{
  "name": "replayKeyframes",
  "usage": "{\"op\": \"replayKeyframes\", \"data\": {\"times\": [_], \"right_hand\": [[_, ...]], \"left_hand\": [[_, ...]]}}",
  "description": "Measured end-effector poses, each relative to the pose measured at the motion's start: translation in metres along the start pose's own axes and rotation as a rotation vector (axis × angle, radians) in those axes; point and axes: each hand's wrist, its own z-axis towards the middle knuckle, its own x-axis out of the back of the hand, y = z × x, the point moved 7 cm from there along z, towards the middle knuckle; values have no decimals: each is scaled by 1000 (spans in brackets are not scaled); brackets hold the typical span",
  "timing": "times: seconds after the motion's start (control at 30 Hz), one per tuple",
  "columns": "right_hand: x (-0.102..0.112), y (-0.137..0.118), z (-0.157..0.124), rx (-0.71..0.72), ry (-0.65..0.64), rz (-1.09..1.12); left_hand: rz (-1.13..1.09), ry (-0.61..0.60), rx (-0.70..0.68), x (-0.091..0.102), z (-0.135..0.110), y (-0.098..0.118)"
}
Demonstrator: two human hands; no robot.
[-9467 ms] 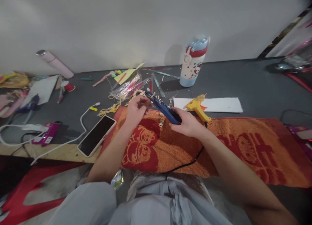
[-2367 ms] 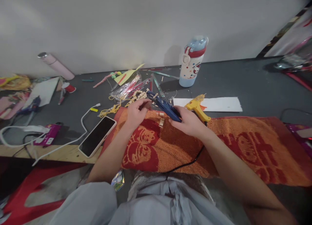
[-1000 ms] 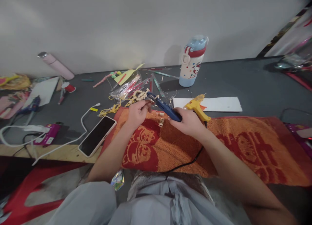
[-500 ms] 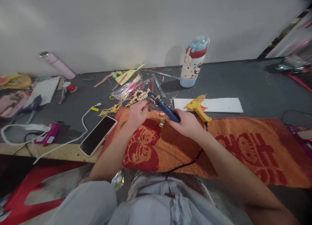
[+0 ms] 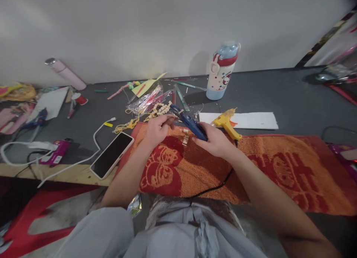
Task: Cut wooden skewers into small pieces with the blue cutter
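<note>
My right hand (image 5: 216, 140) is wrapped around the handles of a blue pliers-like tool (image 5: 192, 126), its head pointing up and left. My left hand (image 5: 158, 129) is closed in a pinch beside the tool's head; what its fingertips hold, if anything, is too small to make out. Just beyond my left fingers lies a cluster of small pale beads or wooden pieces (image 5: 161, 109), with yellow cord (image 5: 126, 126) trailing to the left. Several short pale sticks (image 5: 185, 140) rest on the orange and red towel (image 5: 212, 168) below the tool.
A yellow glue gun (image 5: 227, 124) lies across a white board (image 5: 256, 120). Behind stands a drink bottle (image 5: 221, 73). To the left are a phone (image 5: 112, 155), a white cable (image 5: 95, 139) and a purple power strip (image 5: 58, 152). Clear plastic packets (image 5: 149, 99) and scraps lie at the back.
My hands have barely moved. The handles of the blue tool look slightly more spread, and my right hand has shifted a little.
</note>
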Motion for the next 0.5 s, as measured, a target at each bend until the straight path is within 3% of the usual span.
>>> {"op": "replayKeyframes", "data": {"times": [0.5], "right_hand": [[3,1,0,-78,-18,-69]], "left_hand": [[62,47,41,3,0,0]]}}
